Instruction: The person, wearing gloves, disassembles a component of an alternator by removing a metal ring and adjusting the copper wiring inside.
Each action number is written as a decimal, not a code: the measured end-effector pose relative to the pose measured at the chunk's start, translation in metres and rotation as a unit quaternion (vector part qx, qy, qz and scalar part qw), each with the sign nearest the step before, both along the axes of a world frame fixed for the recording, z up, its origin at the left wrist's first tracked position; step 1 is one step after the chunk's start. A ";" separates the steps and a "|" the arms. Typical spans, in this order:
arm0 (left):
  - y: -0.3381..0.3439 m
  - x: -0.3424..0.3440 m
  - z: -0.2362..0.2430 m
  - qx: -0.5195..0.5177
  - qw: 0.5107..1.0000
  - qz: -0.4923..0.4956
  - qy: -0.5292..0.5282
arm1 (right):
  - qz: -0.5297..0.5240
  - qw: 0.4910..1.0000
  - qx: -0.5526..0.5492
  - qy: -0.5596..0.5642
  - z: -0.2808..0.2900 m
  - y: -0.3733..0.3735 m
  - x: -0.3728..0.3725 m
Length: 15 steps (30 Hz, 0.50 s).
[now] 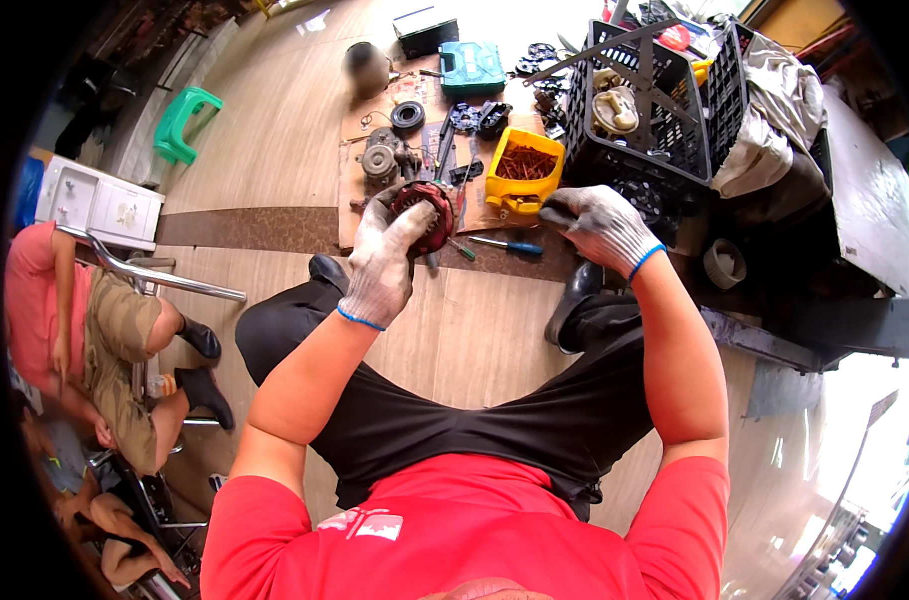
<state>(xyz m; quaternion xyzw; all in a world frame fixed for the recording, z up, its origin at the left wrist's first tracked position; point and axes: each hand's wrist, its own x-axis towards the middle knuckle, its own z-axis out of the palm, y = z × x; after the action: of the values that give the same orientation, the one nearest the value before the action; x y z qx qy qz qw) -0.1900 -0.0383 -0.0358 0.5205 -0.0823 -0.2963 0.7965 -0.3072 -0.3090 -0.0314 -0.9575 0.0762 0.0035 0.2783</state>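
Observation:
My left hand (384, 250), in a grey-white work glove with a blue cuff, grips a round red machine part (436, 215) with a dark, toothed-looking middle. My right hand (602, 228) wears a matching glove with blackened fingertips. Its fingers are curled together beside the right edge of a cut yellow plastic container (496, 190); whether something small sits in them is hidden. Reddish-brown metal pieces (527, 162), like screws or nails, fill that container. A blue-handled screwdriver (519, 248) lies on the floor between my hands, close to a green-handled tool (462, 250).
Cardboard (359, 130) under the work carries a greasy metal motor-like part (379, 163) and a black ring (407, 116). Beyond are a teal case (471, 68) and black crates (634, 150) at right. A green stool (186, 125) and a seated person (124, 330) are at left.

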 end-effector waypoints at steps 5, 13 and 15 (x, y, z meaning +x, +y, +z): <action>-0.005 0.017 -0.007 -0.016 0.993 0.101 0.058 | 0.065 0.995 0.061 0.053 0.017 0.013 -0.016; -0.001 0.024 0.003 0.146 0.973 0.087 -0.154 | 0.070 0.991 0.006 -0.115 0.074 0.025 -0.041; 0.001 0.021 0.018 0.196 0.963 0.025 -0.183 | -0.023 0.988 -0.037 -0.146 0.086 0.009 -0.042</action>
<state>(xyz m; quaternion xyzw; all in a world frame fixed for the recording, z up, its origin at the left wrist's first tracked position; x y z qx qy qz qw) -0.1692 -0.0370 -0.0182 0.7136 -0.1537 -0.1862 0.6577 -0.3490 -0.3003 0.0542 -0.9555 0.0566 -0.1454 0.2504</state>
